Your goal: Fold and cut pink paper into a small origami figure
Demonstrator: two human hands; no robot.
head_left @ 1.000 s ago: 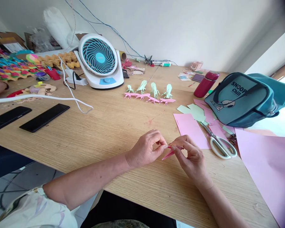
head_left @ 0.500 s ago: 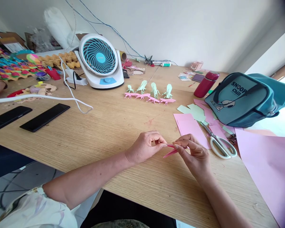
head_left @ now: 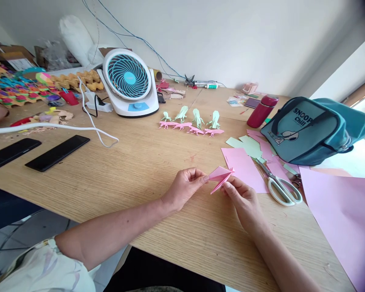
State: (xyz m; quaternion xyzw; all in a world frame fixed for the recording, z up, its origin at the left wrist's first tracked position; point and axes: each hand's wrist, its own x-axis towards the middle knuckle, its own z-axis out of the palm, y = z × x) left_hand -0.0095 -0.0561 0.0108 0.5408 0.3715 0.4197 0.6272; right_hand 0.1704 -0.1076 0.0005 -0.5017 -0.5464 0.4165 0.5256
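Between my two hands is a folded piece of pink paper (head_left: 220, 173), with a flat flap to the left and a narrow pointed flap hanging down. My left hand (head_left: 187, 186) pinches its left end between thumb and fingers. On its right side, my right hand (head_left: 241, 198) grips the lower part near the fold, thumb in front; some fingertips are hidden behind the paper. Farther back on the table stand several folded pink paper figures (head_left: 196, 130) in a row, with several pale green ones (head_left: 197, 117) just behind them.
To my right lie pink paper sheets (head_left: 246, 168), scissors (head_left: 281, 188) and a large pink sheet (head_left: 343, 219). A red bottle (head_left: 262, 111) and a teal bag (head_left: 304, 129) stand behind. On the left are a fan (head_left: 129, 83), two phones (head_left: 59, 152) and a white cable (head_left: 63, 126).
The pink paper has been turned and raised between my hands, so more of its folds show. My right hand has shifted lower and slightly left. The view has tilted up a little.
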